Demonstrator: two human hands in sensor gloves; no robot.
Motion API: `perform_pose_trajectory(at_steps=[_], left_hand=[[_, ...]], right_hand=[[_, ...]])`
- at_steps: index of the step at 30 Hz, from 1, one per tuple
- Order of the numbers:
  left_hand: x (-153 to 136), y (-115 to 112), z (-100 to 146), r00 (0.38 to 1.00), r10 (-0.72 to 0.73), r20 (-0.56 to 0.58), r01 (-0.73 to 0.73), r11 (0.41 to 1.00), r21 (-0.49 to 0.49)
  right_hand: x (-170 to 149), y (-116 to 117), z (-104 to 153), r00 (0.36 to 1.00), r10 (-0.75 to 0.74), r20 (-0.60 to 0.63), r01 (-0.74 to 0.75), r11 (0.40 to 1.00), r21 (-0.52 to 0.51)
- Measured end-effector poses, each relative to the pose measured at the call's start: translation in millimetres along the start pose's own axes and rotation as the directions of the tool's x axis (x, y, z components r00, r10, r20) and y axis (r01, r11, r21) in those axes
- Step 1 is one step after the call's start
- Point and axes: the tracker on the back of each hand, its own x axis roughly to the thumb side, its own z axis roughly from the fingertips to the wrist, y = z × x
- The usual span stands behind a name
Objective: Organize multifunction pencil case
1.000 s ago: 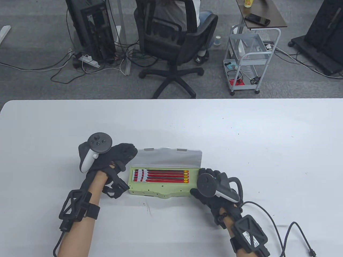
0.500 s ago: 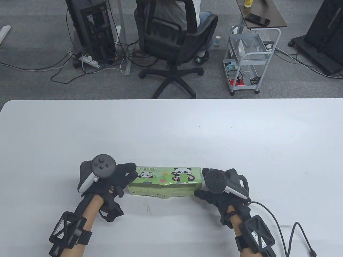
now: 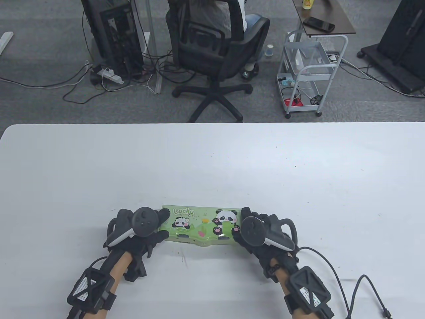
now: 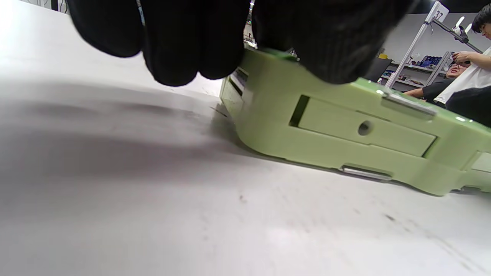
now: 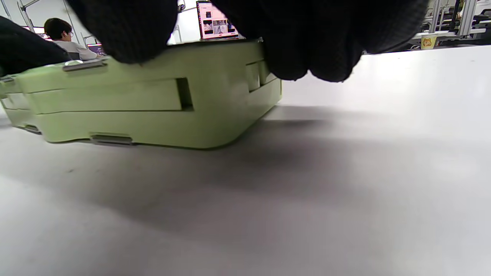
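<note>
The green pencil case (image 3: 202,223) with panda pictures lies closed and flat on the white table (image 3: 212,159), near its front edge. My left hand (image 3: 163,223) grips its left end, fingers curled round the far corner and thumb at the near side. My right hand (image 3: 240,223) grips the right end the same way. In the left wrist view, gloved fingers (image 4: 180,46) hang over the end of the case (image 4: 345,126). The right wrist view shows fingers (image 5: 307,46) wrapped over the other end of the case (image 5: 134,103). The lid hides what is inside.
A black cable (image 3: 358,285) from my right wrist loops over the table's front right. Beyond the table's far edge stand an office chair (image 3: 212,50) with a person in it and a white cart (image 3: 308,73).
The lid, open over red pencils a second ago, has been closed. Both hands have slid onto the case's two ends, and the case now lies flat.
</note>
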Motion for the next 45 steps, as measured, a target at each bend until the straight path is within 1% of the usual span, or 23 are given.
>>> perform_pose_trajectory(at_steps=[2, 11, 15, 16, 18, 20, 21, 22, 23, 24, 25, 27, 28, 32, 35, 38, 43, 45], left_hand=[[2, 0, 0, 1.0, -0.012, 0.002, 0.012, 1.0, 0.005], [5, -1, 2, 0.999, -0.044, 0.0, 0.044, 0.999, -0.008], [-1, 2, 4, 1.0, 0.011, 0.002, -0.011, 1.0, -0.018], [-3, 5, 5, 0.999, 0.039, -0.003, -0.039, 0.999, -0.006], [-6, 12, 8, 0.999, 0.043, -0.014, -0.042, 0.999, 0.035], [-9, 20, 12, 0.999, 0.019, -0.041, -0.016, 0.996, 0.091], [-12, 25, 15, 0.998, -0.006, -0.069, 0.014, 0.992, 0.128], [-14, 27, 16, 0.995, -0.03, -0.09, 0.043, 0.988, 0.145], [-17, 29, 19, 0.988, -0.078, -0.13, 0.099, 0.982, 0.159], [-20, 31, 20, 0.981, -0.117, -0.157, 0.142, 0.978, 0.156], [-24, 32, 22, 0.961, -0.19, -0.2, 0.22, 0.965, 0.142], [-31, 33, 24, 0.938, -0.257, -0.234, 0.29, 0.949, 0.121], [-34, 32, 26, 0.934, -0.263, -0.24, 0.296, 0.949, 0.111], [-40, 30, 26, 0.943, -0.238, -0.233, 0.267, 0.958, 0.102], [-40, 29, 25, 0.936, -0.265, -0.231, 0.289, 0.954, 0.076], [-42, 25, 24, 0.939, -0.274, -0.211, 0.285, 0.958, 0.027], [-46, 22, 24, 0.942, -0.264, -0.206, 0.268, 0.963, -0.01], [-47, 21, 25, 0.942, -0.261, -0.21, 0.265, 0.964, -0.007]], right_hand=[[-1, 1, 0, 1.0, -0.023, -0.002, 0.023, 1.0, 0.002], [-2, 0, 0, 1.0, -0.015, -0.006, 0.015, 1.0, 0.025], [-7, -9, 5, 1.0, -0.005, -0.024, 0.004, 1.0, -0.027], [-10, -13, 7, 1.0, 0.003, -0.031, -0.005, 0.998, -0.057], [-16, -20, 11, 0.999, 0.014, -0.052, -0.019, 0.994, -0.108], [-22, -25, 16, 0.997, 0.025, -0.074, -0.036, 0.989, -0.146], [-25, -28, 18, 0.996, 0.034, -0.086, -0.047, 0.986, -0.16], [-27, -30, 19, 0.995, 0.039, -0.093, -0.054, 0.985, -0.165], [-30, -32, 21, 0.993, 0.047, -0.105, -0.065, 0.982, -0.176], [-32, -33, 22, 0.992, 0.05, -0.113, -0.07, 0.981, -0.182], [-34, -34, 23, 0.991, 0.053, -0.119, -0.075, 0.98, -0.185], [-37, -35, 24, 0.991, 0.049, -0.125, -0.071, 0.982, -0.174], [-38, -36, 24, 0.99, 0.045, -0.131, -0.066, 0.984, -0.168], [-41, -34, 23, 0.987, 0.053, -0.149, -0.071, 0.99, -0.118], [-45, -31, 22, 0.983, 0.063, -0.171, -0.075, 0.995, -0.068], [-47, -27, 20, 0.98, 0.067, -0.188, -0.072, 0.997, -0.021], [-46, -26, 19, 0.98, 0.069, -0.187, -0.075, 0.997, -0.025], [-45, -25, 18, 0.98, 0.073, -0.186, -0.079, 0.997, -0.026]])
